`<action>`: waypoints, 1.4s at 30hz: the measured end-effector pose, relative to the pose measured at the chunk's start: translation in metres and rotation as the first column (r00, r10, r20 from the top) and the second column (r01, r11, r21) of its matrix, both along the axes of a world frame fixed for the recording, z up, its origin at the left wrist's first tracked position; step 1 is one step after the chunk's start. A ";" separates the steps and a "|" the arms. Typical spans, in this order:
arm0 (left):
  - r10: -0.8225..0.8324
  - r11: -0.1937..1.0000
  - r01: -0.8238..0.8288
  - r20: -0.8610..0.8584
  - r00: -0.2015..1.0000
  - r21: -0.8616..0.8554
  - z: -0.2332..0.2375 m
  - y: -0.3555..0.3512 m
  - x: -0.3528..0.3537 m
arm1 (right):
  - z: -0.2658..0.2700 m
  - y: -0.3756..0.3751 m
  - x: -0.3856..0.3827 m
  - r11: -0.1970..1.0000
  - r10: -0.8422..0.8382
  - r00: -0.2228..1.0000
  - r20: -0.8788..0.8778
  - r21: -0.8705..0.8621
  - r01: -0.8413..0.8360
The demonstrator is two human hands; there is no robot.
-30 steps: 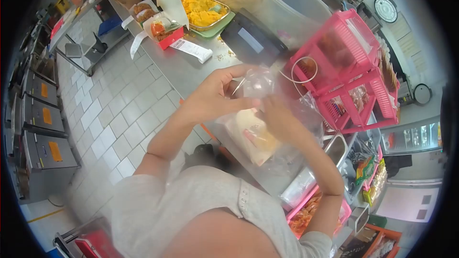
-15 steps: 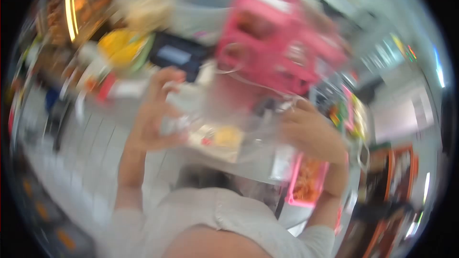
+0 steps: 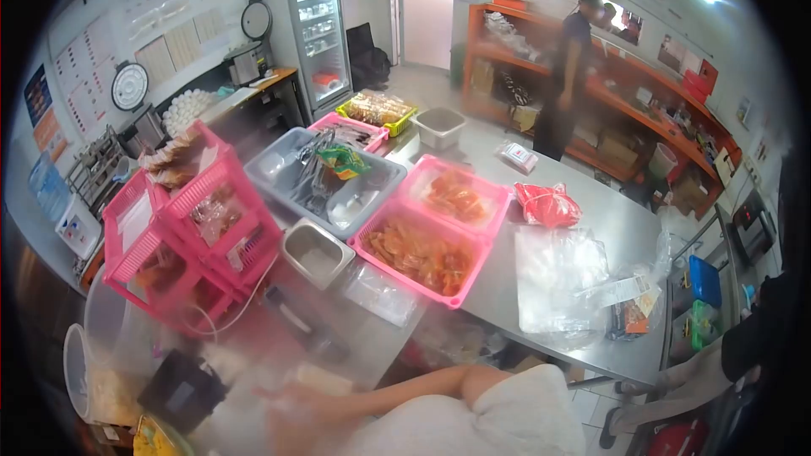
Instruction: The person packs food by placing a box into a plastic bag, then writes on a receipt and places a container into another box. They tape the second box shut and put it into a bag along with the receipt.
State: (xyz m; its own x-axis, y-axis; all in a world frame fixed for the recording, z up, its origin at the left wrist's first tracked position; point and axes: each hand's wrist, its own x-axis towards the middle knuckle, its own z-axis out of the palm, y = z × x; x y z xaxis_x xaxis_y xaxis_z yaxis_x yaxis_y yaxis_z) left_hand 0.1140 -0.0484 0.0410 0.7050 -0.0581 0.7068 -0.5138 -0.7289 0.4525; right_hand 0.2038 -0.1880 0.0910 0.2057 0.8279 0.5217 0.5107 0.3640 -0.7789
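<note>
At the counter point(image 3: 369, 344), the right hand point(image 3: 297, 418) is too blurred to tell how open it is or what it holds. Just beside it is the pale item point(image 3: 325, 378). Left hand is not visible. Slow, level handling, eyes on fingers, seems best.

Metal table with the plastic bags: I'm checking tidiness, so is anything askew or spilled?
The clear plastic bags lie rumpled near the edge of the metal table, with a printed paper strip slanting among them, which looks untidy. No spill shows there.
</note>
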 end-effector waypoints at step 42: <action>0.401 0.696 -0.232 -0.100 0.911 0.680 0.045 -0.012 -0.005 | -0.062 0.027 -0.028 0.917 0.259 0.871 0.417 -0.390 -0.086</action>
